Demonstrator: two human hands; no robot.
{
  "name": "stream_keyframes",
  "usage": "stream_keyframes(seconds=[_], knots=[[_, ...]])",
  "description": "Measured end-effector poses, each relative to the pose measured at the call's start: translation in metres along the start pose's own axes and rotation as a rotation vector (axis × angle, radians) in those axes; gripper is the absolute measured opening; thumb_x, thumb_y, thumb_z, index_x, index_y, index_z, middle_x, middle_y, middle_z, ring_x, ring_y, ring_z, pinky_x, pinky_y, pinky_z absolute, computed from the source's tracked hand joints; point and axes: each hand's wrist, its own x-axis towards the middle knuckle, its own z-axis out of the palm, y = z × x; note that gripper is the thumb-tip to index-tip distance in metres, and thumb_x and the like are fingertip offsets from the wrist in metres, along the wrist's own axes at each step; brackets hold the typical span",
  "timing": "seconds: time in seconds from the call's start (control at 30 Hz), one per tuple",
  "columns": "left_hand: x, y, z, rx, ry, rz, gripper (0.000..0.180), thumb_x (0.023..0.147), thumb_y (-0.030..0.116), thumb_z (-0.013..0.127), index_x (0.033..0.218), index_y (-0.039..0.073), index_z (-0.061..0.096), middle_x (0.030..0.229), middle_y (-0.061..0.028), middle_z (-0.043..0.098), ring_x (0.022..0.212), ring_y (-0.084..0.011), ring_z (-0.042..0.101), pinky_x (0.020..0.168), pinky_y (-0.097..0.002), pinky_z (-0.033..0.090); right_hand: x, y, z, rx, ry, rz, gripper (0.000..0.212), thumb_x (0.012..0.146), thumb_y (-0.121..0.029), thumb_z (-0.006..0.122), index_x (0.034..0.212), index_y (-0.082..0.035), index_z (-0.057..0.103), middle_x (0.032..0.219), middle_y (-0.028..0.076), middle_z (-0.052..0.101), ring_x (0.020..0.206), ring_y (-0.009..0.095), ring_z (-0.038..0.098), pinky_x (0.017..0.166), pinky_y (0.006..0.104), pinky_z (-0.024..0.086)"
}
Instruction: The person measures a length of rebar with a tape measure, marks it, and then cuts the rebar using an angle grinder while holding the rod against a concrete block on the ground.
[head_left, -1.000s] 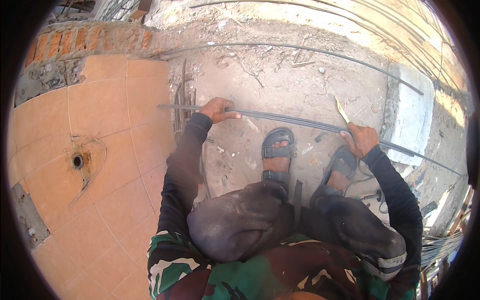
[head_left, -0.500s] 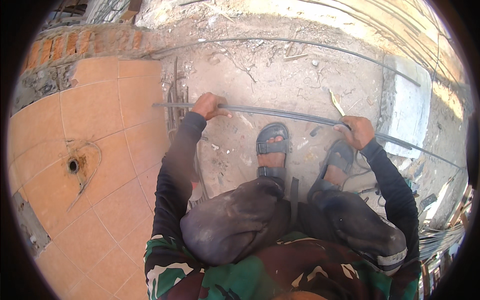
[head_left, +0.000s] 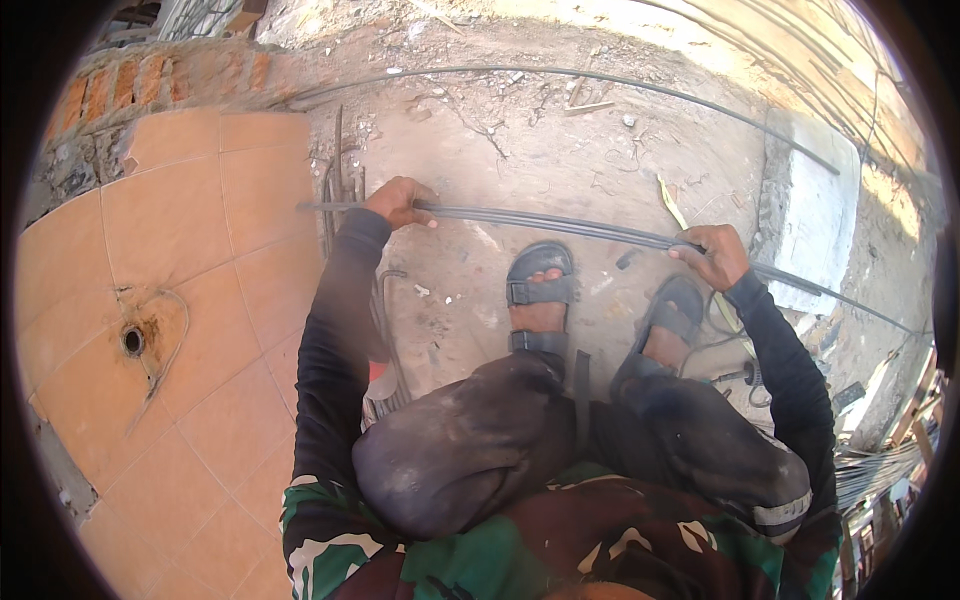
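Observation:
A thin bundle of grey steel rebar rods (head_left: 560,227) lies crosswise in front of my knees, sloping down a little to the right. My left hand (head_left: 400,203) is closed round it near its left end, which juts out over the tile edge. Farther right, my right hand (head_left: 714,256) grips the same rods, thumb on the near side. Beyond that hand one rod runs on past the others toward the right. Below the bundle are my two sandalled feet (head_left: 541,290) on the dusty ground.
Orange floor tiles (head_left: 165,220) with a drain hole (head_left: 133,341) lie at left. A pale concrete slab (head_left: 822,215) sits at right, and a long bent rod (head_left: 560,71) crosses the far ground. More rods (head_left: 334,185) lie by the tile edge; coiled wire (head_left: 880,477) is at lower right.
My left hand has shifted slightly left and up along with the left end of the rods. My right hand stays nearly in place. The tiles also appear a little farther left.

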Motion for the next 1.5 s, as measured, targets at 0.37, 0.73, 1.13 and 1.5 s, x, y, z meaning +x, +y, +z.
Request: stream_keyframes(seconds=[0.37, 0.73, 1.13, 1.5], knots=[[-0.001, -0.052, -0.018, -0.026, -0.102, -0.287, 0.029, 0.072, 0.009, 0.077, 0.098, 0.0, 0.071, 0.083, -0.01, 0.07, 0.07, -0.0162, 0.063, 0.061, -0.0309, 0.051, 0.006, 0.011, -0.002, -0.011, -0.179, 0.043, 0.03, 0.082, -0.033, 0.07, 0.091, -0.005, 0.071, 0.074, 0.018, 0.065, 0.07, 0.036, 0.063, 0.063, 0.0421, 0.047], [-0.014, -0.057, -0.014, -0.07, -0.045, -0.174, 0.023, 0.074, -0.002, 0.068, 0.097, -0.006, 0.069, 0.075, -0.0066, 0.065, 0.065, -0.0108, 0.057, 0.06, -0.0279, 0.048, -0.02, 0.022, -0.005, -0.331, -0.134, 0.058, 0.039, 0.092, -0.044, 0.055, 0.106, -0.009, 0.065, 0.066, 0.016, 0.063, 0.063, 0.034, 0.063, 0.058, 0.0441, 0.048], [-0.019, -0.028, -0.007, 0.338, 0.051, -0.177, 0.03, 0.074, 0.012, 0.069, 0.103, 0.008, 0.07, 0.093, -0.0208, 0.068, 0.09, -0.0354, 0.065, 0.08, -0.042, 0.05, -0.015, 0.014, 0.003, -0.477, -0.087, -0.003, 0.036, 0.092, -0.042, 0.055, 0.088, -0.006, 0.058, 0.055, 0.014, 0.057, 0.054, 0.035, 0.059, 0.052, 0.0458, 0.045], [-0.004, 0.026, 0.033, 0.278, 0.02, 0.034, 0.037, 0.09, 0.034, 0.06, 0.114, 0.006, 0.062, 0.092, -0.0195, 0.065, 0.086, -0.0368, 0.062, 0.075, -0.0435, 0.048, -0.014, 0.011, 0.006, -0.497, -0.113, -0.023, 0.032, 0.093, -0.037, 0.055, 0.089, -0.005, 0.058, 0.055, 0.017, 0.055, 0.056, 0.037, 0.059, 0.054, 0.0472, 0.045]])
